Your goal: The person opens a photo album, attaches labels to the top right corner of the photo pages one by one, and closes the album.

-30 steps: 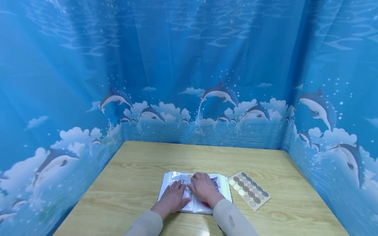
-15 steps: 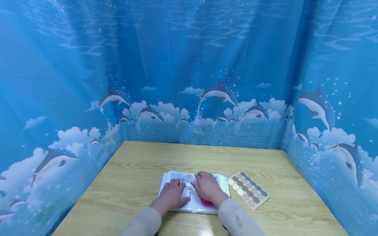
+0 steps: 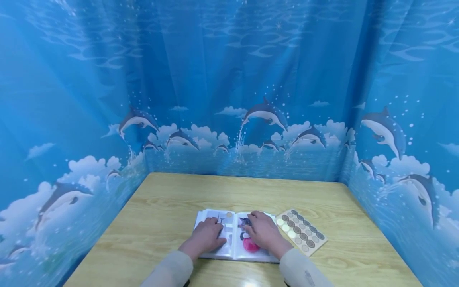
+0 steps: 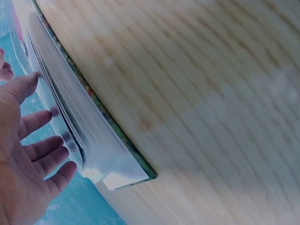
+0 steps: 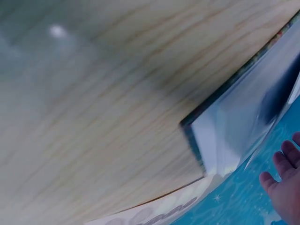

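Observation:
An open album (image 3: pixel 234 249) with clear plastic sleeves lies on the wooden table (image 3: pixel 172 199) near its front edge. My left hand (image 3: pixel 205 236) rests flat on the left page, fingers straight. My right hand (image 3: pixel 263 232) lies flat on the right page, beside a cat picture and a pink round shape (image 3: pixel 251 246). In the left wrist view the left hand (image 4: pixel 28 154) touches the stacked page edges of the album (image 4: pixel 79 122). The right wrist view shows the album's corner (image 5: pixel 229 136) and the fingertips of the right hand (image 5: pixel 281 183).
A tan sticker sheet (image 3: pixel 300 231) with rows of round dots lies just right of the album, also seen as the sheet's edge (image 5: pixel 154 213) in the right wrist view. Blue dolphin-print curtains (image 3: pixel 251 119) wall the table on three sides.
My right hand slid from the album's middle out to the right page, uncovering the cat picture and pink shape. The left hand stayed on the left page.

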Available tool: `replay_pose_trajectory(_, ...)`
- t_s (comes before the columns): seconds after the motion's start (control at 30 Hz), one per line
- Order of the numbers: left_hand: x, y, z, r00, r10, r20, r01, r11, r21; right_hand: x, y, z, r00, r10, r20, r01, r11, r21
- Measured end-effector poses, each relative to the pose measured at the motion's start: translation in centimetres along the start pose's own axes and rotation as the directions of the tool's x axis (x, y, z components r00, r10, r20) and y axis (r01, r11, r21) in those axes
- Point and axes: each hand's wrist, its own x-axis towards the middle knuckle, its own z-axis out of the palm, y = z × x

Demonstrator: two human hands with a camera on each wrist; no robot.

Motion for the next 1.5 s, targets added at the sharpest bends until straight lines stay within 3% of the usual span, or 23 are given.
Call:
replay_pose_trajectory(0.33,0.7,0.1,-0.1,0.997,0.008,-0.075,-0.009,1.0,-0.014,-2.3,2.4,-1.1,0.996,0.015,-0.092,-0.015,1.0,-0.004)
replay_pose_trajectory(0.63,1.4,1.2,-0.3,0.999,-0.019,-0.045,0.017,0.999,-0.046,-4.2,5.1,-2.6,0.982,0.134,-0.133,-0.123,0.989,0.087)
replay_pose_trajectory(0.87,1.8,2.3,-0.4,0.996,0.017,-0.084,-0.024,0.996,-0.082,-6.3,8.3,-3.7,0.973,0.161,-0.167,-0.149,0.985,0.086)
replay_pose_trajectory(1.07,2.1,3.9,-0.7,0.998,0.035,-0.052,-0.04,0.995,-0.093,-7.4,9.9,-4.3,0.969,0.196,-0.148,-0.188,0.98,0.064)
replay_pose_trajectory(1.33,3.4,7.3,-0.7,0.998,0.035,0.056,-0.028,0.993,-0.112,-8.5,11.6,-4.5,0.962,0.247,-0.113,-0.235,0.966,0.11)
replay_pose_trajectory(1.5,4.5,9.1,-0.3,0.995,0.093,0.039,-0.09,0.993,-0.081,-9.4,12.3,-4.9,0.956,0.277,-0.099,-0.266,0.957,0.112)
